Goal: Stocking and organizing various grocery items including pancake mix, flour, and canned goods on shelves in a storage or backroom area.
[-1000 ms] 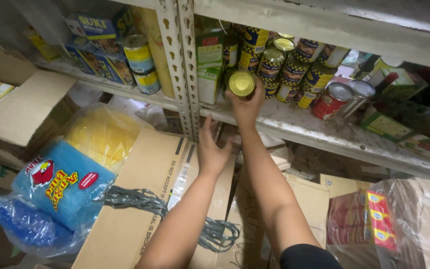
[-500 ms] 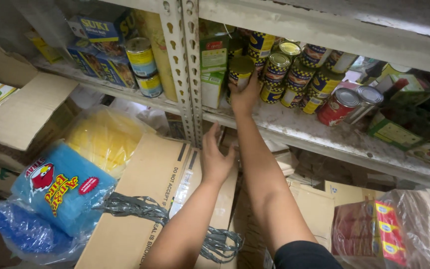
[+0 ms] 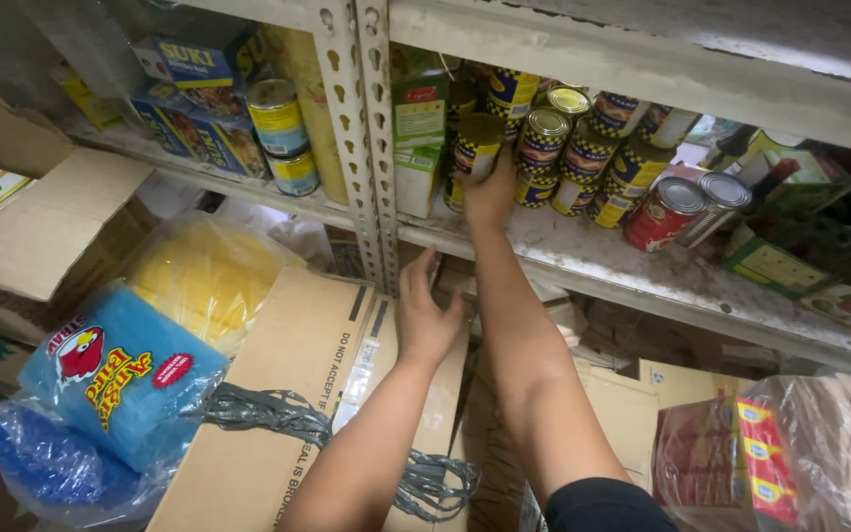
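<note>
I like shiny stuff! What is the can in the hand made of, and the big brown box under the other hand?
The can in the right hand looks like metal: its gold lid shines, with a printed label around it. The box under the left hand looks like plain brown cardboard, matte, with folded flaps.

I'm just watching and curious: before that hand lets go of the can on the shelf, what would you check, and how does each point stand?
1. Right hand grips the can: ok.
2. Can upright: ok.
3. Can base fully on the shelf: cannot tell, the hand hides it.
4. Room beside the stacked cans: ok, though tight.
5. Left hand steadied on the cardboard box: ok.
6. Tipped red can clear of the hand: ok.
</note>
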